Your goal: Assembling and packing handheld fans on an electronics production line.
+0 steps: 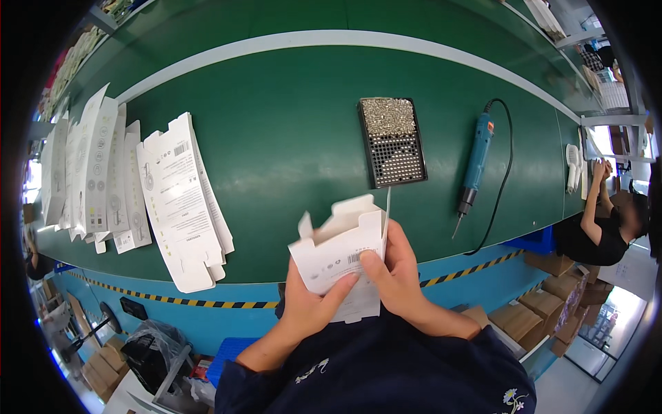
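Note:
Between my hands is a white printed carton (pixel 338 259), partly opened out, its top flaps standing up and its far end gaping. My left hand (pixel 310 300) grips its left side, thumb across the front panel. My right hand (pixel 396 276) clasps the right side, with the thumb pressing beside a barcode. The fingers behind the carton are hidden. Flat white cartons (pixel 181 200) lie to the left on the green table (pixel 289 138), and a stack of more cartons (pixel 89 172) leans further left.
Beyond my hands sits a black tray (pixel 374 162) of small metal screws. A blue electric screwdriver (pixel 477 155) with a black cord lies right of it. A white handheld device (pixel 572 165) rests at the far right, near another person (pixel 600 228). Brown boxes (pixel 517 321) stand below the table.

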### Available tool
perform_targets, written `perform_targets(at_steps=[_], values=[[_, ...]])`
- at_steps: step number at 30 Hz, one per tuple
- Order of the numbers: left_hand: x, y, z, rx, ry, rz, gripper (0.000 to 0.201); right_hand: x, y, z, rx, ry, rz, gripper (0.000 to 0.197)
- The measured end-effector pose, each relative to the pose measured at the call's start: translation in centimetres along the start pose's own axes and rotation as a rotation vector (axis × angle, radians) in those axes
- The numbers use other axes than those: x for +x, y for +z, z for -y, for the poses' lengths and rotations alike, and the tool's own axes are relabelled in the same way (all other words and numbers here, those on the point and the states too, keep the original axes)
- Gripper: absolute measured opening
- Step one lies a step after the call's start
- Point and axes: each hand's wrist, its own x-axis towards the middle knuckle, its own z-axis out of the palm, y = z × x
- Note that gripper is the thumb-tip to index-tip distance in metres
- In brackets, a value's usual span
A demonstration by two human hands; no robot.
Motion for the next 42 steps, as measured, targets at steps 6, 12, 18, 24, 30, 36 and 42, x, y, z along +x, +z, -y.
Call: perform_targets(at_steps=[6, 12, 18, 24, 30, 36, 42], values=[[1.8, -0.9, -3.7, -0.339, -0.02, -0.131, 0.055, -0.1, -0.2, 1.8, -0.297, 0.037, 0.257, 0.052], [0.9, 1.6, -3.1, -0.221, 0.109, -0.225, 0.046, 0.2, 1.0, 2.0, 0.06, 0.031, -0.085, 0.038], [0.7, 1.7, -0.9, 0.067, 0.383, -0.249, 0.043, 0.0, 1.0, 1.5, -0.034, -0.27, -0.08, 0.037], [0.1, 1.5, 1.1, 0.172, 0.617, -0.321, 0.031, -0.2, -0.1, 1.2, -0.25, -0.251, 0.013, 0.018], [0.0, 2.2, 1.7, 0.149, 0.584, -0.421, 0.022, -0.4, 0.0, 1.4, -0.027, -0.056, 0.006, 0.02], [0.1, 0.9, -0.2, -0.01, 0.258, -0.087, 0.012, 1.9, -2.6, 3.0, 0.212, 0.408, 0.297, 0.019], [0.8, 0.1, -1.2, -0.394, -0.059, 0.161, 0.034, 2.2, -3.2, 2.8, 0.134, 0.406, 0.252, 0.016]])
